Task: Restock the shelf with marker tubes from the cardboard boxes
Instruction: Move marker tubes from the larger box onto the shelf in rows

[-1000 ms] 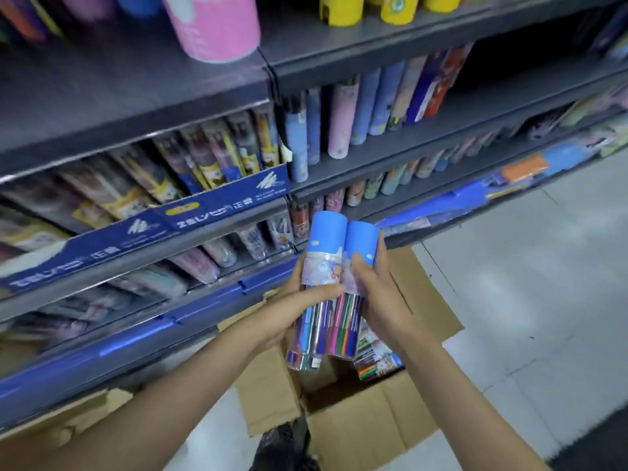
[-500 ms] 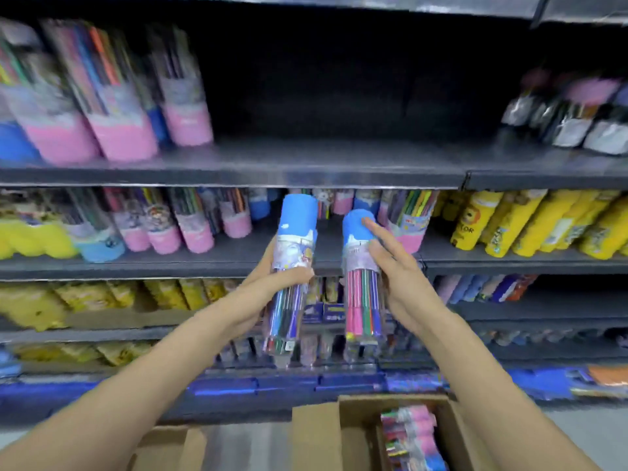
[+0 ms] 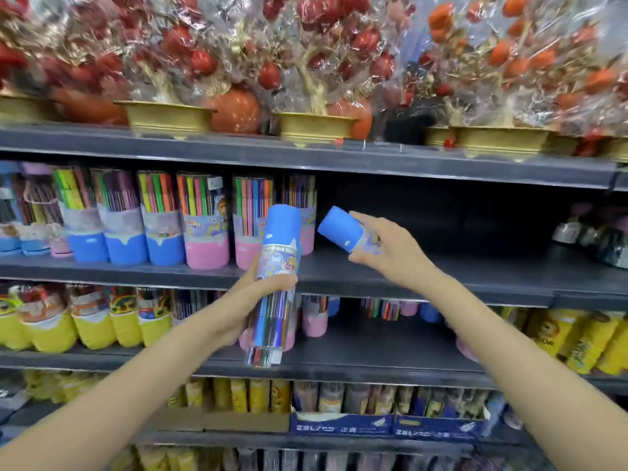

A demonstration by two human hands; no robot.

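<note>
My left hand (image 3: 253, 295) grips a clear marker tube with a blue cap (image 3: 277, 266), held nearly upright in front of the dark shelf (image 3: 424, 270). My right hand (image 3: 387, 248) holds a second blue-capped tube (image 3: 339, 229), tilted with its cap pointing up and left over the bare stretch of that shelf; my hand hides most of its body. A row of marker tubes (image 3: 163, 222) with blue and pink caps stands cap-down on the shelf's left part. No cardboard box is in view.
Wrapped red and orange ornament trees in gold pots (image 3: 316, 125) fill the shelf above. Yellow-capped tubes (image 3: 95, 329) and yellow packs (image 3: 577, 338) line the shelf below. Blue display cartons (image 3: 343, 428) sit lower down. Dark wrapped items (image 3: 591, 239) rest at the shelf's right end.
The view has risen from the floor box to the upper shelves. Both hands lifted their tubes, and my right hand tipped its tube sideways toward the bare shelf space.
</note>
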